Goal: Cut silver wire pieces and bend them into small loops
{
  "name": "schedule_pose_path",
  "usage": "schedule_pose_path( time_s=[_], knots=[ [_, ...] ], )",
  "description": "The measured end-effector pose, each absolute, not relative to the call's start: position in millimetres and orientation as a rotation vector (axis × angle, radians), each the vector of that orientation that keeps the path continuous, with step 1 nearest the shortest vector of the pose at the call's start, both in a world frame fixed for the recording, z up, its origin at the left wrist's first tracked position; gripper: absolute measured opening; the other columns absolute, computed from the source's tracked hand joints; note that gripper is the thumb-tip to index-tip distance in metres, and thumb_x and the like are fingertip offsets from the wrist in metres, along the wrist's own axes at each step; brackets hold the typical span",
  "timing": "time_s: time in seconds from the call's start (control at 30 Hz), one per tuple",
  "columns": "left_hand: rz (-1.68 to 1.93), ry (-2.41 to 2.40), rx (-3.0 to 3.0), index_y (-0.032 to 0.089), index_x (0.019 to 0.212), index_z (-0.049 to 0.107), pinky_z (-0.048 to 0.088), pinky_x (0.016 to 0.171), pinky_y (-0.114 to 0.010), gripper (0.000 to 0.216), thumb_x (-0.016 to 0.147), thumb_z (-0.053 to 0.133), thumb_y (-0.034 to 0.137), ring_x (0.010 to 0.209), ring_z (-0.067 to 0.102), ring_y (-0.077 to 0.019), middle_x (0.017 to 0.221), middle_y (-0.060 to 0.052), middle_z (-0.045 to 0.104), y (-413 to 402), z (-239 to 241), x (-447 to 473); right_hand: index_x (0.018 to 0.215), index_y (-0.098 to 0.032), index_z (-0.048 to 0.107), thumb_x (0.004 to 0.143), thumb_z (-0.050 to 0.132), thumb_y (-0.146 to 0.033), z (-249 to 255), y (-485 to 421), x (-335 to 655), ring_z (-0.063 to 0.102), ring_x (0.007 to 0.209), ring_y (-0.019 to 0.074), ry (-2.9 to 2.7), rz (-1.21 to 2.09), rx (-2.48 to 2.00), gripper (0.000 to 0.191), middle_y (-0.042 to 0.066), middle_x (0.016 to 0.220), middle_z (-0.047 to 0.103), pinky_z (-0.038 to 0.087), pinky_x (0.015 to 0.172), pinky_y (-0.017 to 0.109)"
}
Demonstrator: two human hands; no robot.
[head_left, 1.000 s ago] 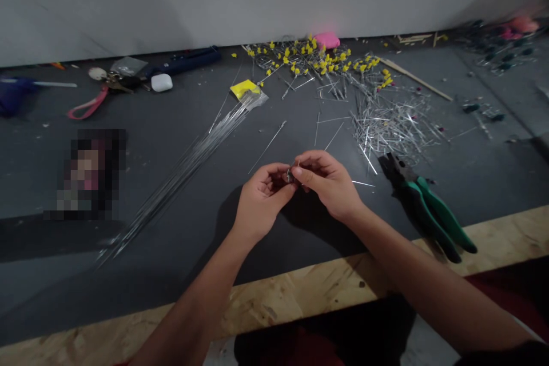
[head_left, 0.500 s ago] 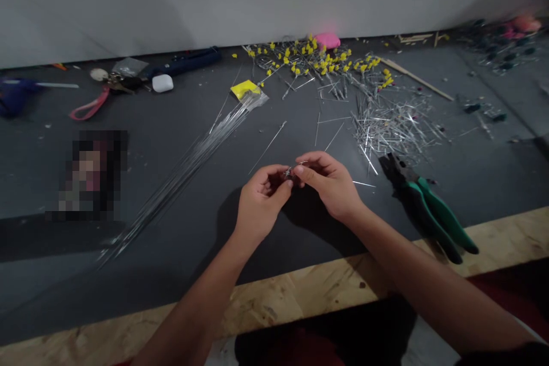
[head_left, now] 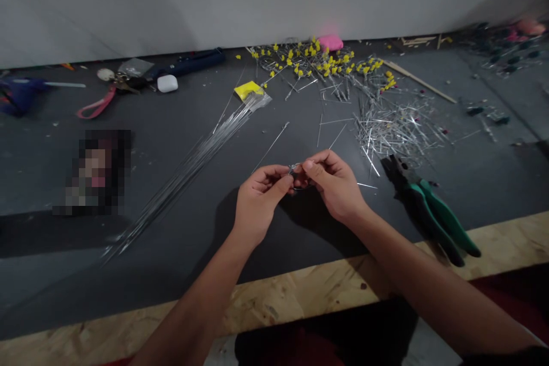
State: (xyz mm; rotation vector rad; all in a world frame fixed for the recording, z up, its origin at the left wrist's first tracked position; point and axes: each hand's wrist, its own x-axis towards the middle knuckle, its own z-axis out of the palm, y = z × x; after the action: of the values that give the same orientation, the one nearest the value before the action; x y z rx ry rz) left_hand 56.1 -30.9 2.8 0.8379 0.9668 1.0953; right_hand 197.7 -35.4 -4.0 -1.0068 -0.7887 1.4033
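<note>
Between my two hands is a small piece of bent wire (head_left: 295, 167), thin and silvery, partly hidden by the fingers. My left hand (head_left: 261, 197) pinches one end of it between thumb and forefinger. On the other side my right hand (head_left: 337, 186) has its thumb and fingers closed on the wire too. Both hands hover over the dark grey table (head_left: 171, 257). Just beyond them lies a single straight wire with a twisted end (head_left: 272, 146). To the right rest green-handled pliers (head_left: 433, 214), their jaws toward the wire pile.
A bundle of long wires (head_left: 180, 174) lies at left, its far end by a yellow-labelled bag (head_left: 251, 91). Cut wires (head_left: 394, 126) are heaped at right, with yellow-tipped wires (head_left: 317, 60) behind. A white case (head_left: 167, 83), keys (head_left: 128, 84) and a wooden stick (head_left: 420, 81) lie further back.
My hands have drawn slightly apart, the right one shifting a little to the right, so more of the bent wire shows between the fingertips. The view has moved slightly.
</note>
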Motion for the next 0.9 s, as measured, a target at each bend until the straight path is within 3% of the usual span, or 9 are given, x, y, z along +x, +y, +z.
schedule_pose_path(
  time_s=[0.3, 0.9],
  knots=[
    [1.022, 0.898, 0.700, 0.019, 0.084, 0.072, 0.048, 0.056, -0.020, 0.011, 0.074, 0.070, 0.024, 0.075, 0.064, -0.0124, 0.079, -0.003, 0.070, -28.9, 5.2, 55.7, 0.077, -0.021, 0.064, 0.076, 0.070, -0.030, -1.1, -37.7, 196.7, 0.063, 0.067, 0.0105, -0.795, 1.390, -1.036, 0.011, -0.001, 0.080, 0.072, 0.050, 0.066, 0.027],
    [1.189, 1.005, 0.697, 0.019, 0.076, 0.071, 0.050, 0.059, -0.023, 0.008, 0.070, 0.073, 0.023, 0.062, 0.061, -0.0097, 0.071, 0.001, 0.068, -29.3, 6.1, 55.0, 0.087, -0.027, 0.072, 0.074, 0.072, -0.030, -0.7, -40.9, 193.5, 0.060, 0.065, 0.0091, -0.849, 1.404, -1.117, 0.013, -0.003, 0.081, 0.071, 0.050, 0.066, 0.025]
  ],
)
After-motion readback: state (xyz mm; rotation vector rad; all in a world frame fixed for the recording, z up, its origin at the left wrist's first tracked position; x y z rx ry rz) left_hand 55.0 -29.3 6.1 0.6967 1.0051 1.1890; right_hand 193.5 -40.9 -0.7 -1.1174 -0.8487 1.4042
